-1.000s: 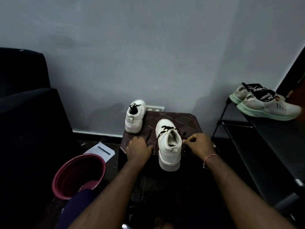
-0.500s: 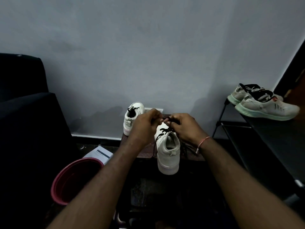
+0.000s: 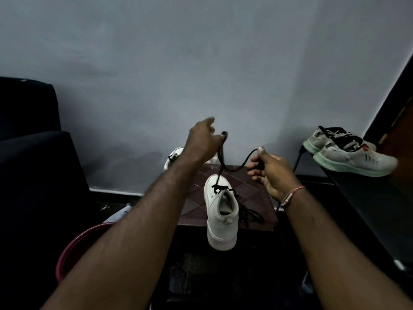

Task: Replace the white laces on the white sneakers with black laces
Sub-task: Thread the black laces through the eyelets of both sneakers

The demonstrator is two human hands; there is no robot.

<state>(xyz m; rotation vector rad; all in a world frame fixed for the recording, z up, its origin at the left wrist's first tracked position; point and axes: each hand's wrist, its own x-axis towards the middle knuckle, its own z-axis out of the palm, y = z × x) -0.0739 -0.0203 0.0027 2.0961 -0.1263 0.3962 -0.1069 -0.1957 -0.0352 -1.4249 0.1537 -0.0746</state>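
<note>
A black lace (image 3: pixel 223 157) rises from the eyelets of the near sneaker (image 3: pixel 220 211), which stands heel toward the camera at the front edge of the counter (image 3: pixel 252 189), its heel overhanging a little. The lace runs up from the sneaker's tongue to the left hand (image 3: pixel 202 142), which is raised above the counter and pinches the lace at its top between fingertips, the lace folding over in a small loop there. From that loop the lace drops, sags in a curve and climbs to the right hand (image 3: pixel 271 173), which grips it between thumb and fingers, lower than the left and to the right of the sneaker. The hands are held apart with the lace slack between them. More black lace lies in a loose tangle on the counter just right of the sneaker.

The second sneaker (image 3: pixel 173 156) stands at the counter's far left, by the wall, mostly hidden behind the left forearm. A thread band (image 3: pixel 291 194) circles the right wrist.

To the right, a dark rack (image 3: pixel 368 198) carries a pair of grey trainers (image 3: pixel 350 155) with pale green soles. At lower left sits a red basin (image 3: pixel 78 245), with a paper (image 3: pixel 118 214) beyond it on the floor, and a dark sofa (image 3: pixel 33 153) fills the left side.
</note>
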